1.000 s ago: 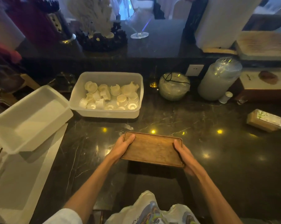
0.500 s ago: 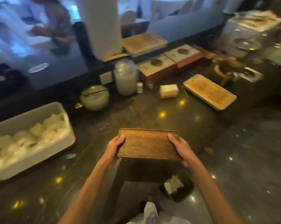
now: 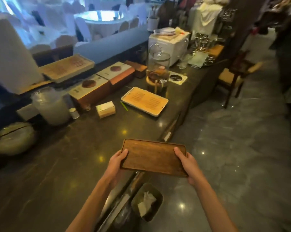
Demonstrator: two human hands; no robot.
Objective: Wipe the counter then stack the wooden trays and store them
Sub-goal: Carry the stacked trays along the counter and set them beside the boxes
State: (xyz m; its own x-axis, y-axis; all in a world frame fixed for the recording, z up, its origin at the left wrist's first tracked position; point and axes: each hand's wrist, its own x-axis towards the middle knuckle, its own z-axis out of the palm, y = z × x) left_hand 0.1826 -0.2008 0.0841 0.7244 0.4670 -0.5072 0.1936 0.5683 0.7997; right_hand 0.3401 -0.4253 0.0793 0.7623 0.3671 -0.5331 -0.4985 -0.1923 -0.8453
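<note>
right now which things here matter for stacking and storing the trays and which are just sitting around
Belongs to the job:
dark wooden tray, held in left hand and right hand
pale slatted wooden tray
dark stone counter

Lying about:
small cream box
frosted plastic jar
green bin

A dark wooden tray (image 3: 154, 157) with visible grain and a matt finish. The tabletop (image 3: 61, 164) is dark polished stone, glossy with light reflections. A paler wooden tray (image 3: 144, 101) has a white rim. The floor (image 3: 233, 148) is shiny marble.
</note>
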